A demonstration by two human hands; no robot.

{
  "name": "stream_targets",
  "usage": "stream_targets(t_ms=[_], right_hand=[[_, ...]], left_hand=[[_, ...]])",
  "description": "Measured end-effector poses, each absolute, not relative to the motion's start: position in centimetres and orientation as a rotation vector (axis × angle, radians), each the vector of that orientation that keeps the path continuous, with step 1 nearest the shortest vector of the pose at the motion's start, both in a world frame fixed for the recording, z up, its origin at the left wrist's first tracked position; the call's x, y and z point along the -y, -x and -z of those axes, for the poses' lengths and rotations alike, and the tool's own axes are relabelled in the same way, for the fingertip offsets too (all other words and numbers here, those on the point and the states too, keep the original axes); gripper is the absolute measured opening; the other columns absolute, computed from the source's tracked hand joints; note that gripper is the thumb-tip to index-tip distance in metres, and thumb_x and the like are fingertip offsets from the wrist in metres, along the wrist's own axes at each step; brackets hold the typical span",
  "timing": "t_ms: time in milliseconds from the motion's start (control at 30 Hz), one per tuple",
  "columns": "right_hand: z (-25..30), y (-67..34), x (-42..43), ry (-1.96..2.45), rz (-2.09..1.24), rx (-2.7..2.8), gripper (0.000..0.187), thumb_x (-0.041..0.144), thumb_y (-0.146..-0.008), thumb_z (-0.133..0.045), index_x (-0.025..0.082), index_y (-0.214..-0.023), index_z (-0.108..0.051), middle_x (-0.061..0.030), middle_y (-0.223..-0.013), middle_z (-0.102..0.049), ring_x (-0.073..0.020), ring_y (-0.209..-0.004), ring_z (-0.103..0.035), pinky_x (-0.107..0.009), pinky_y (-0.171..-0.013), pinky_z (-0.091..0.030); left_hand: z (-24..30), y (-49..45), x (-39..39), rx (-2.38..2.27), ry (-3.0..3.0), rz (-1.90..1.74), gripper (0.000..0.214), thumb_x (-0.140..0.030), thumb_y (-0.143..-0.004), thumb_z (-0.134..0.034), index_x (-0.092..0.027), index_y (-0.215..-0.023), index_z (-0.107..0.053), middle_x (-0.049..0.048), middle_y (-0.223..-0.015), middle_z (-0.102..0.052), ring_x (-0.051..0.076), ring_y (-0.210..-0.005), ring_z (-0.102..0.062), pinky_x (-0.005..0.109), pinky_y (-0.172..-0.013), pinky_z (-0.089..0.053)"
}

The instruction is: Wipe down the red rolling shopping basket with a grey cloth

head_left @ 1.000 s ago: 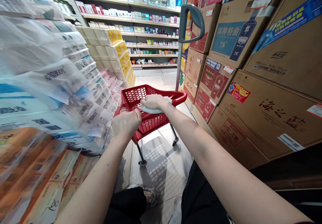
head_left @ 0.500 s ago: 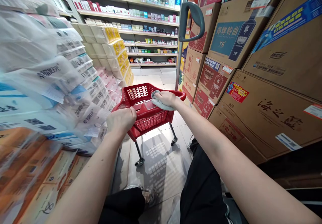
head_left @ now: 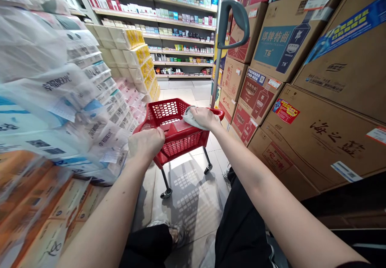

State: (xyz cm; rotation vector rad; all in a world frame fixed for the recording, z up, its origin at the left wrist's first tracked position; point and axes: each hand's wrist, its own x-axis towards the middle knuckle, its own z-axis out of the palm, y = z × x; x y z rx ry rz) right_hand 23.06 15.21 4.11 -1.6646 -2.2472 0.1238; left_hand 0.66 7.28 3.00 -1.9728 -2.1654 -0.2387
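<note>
In front of me stands a red plastic shopping basket cart [head_left: 181, 143] on thin legs with casters. Wrapped around its near left rim is my left hand [head_left: 147, 141], fingers closed. A light grey cloth [head_left: 189, 119] lies bunched under my right hand [head_left: 205, 117], which presses it onto the right part of the near rim; its fingers are curled over the cloth. A grey loop handle [head_left: 233, 23] on a metal pole rises from the cart's right side. The inside of the basket is partly hidden by the rim and the cloth.
Stacked plastic-wrapped tissue packs [head_left: 60, 83] crowd the left side, with orange packs [head_left: 33, 199] below. Tall cardboard cartons [head_left: 331, 135] line the right. Beyond the cart, shelves [head_left: 181, 31] hold many small boxes and bottles. Tiled floor [head_left: 193, 191] lies under the cart.
My right hand has shifted slightly right along the rim with the cloth. The grey handle stands a little further right in view. My left hand keeps its grip.
</note>
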Motion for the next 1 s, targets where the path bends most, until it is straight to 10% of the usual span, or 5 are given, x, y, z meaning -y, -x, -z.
stream_targets(t_ms=[233,700,1000], right_hand=[[-2.3,-22.3,-10.6,1.516,0.184,2.086,0.049,0.045,-0.105,-0.024,0.019,-0.112,-0.066,-0.0077,-0.12,-0.068,-0.0214,-0.11,-0.062,-0.031,-0.095,-0.044],[-3.8,-24.4,-14.7,1.577,-0.243,2.184,0.064,0.059,-0.101,-0.018,0.022,-0.112,-0.069,-0.0068,-0.122,-0.069,-0.0238,-0.109,-0.065,-0.032,-0.092,-0.046],[-4.5,-23.2,-13.3,1.529,-0.053,2.347,0.059,0.05,-0.104,-0.019,0.02,-0.115,-0.068,-0.0074,-0.119,-0.07,-0.0219,-0.114,-0.062,-0.031,-0.096,-0.044]], left_hand=[[-2.8,-0.3,-7.9,2.173,2.011,0.23,0.068,-0.041,-0.093,-0.016,-0.007,-0.096,-0.075,0.0231,-0.095,-0.072,0.038,-0.091,-0.067,0.044,-0.073,-0.047],[-4.2,3.9,-8.7,1.936,2.506,0.247,0.069,-0.057,-0.092,-0.016,-0.02,-0.099,-0.074,0.009,-0.107,-0.073,0.027,-0.099,-0.066,0.033,-0.082,-0.045],[-1.3,4.2,-9.4,2.112,2.147,0.419,0.071,-0.046,-0.092,-0.012,-0.012,-0.085,-0.074,0.0197,-0.096,-0.072,0.03,-0.093,-0.064,0.038,-0.08,-0.044]])
